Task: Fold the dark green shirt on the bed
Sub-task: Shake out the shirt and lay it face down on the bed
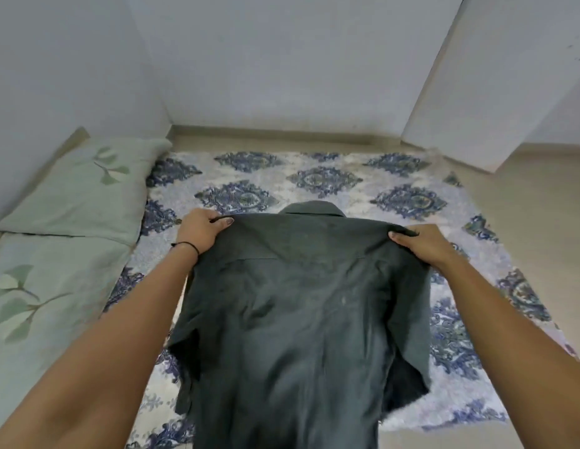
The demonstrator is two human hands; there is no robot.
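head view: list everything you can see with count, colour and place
dark green shirt: one, dark green, spread back up on the middle of the bed, collar at the far end
bed sheet: one, white with blue medallions, under the shirt
pillows: two, pale green with leaf print, along the bed's left side
walls: pale grey, behind the bed
floor: beige, right of the bed
wristband: one, black, on the left wrist
left hand: one, grips the shirt's left shoulder
right hand: one, grips the shirt's right shoulder
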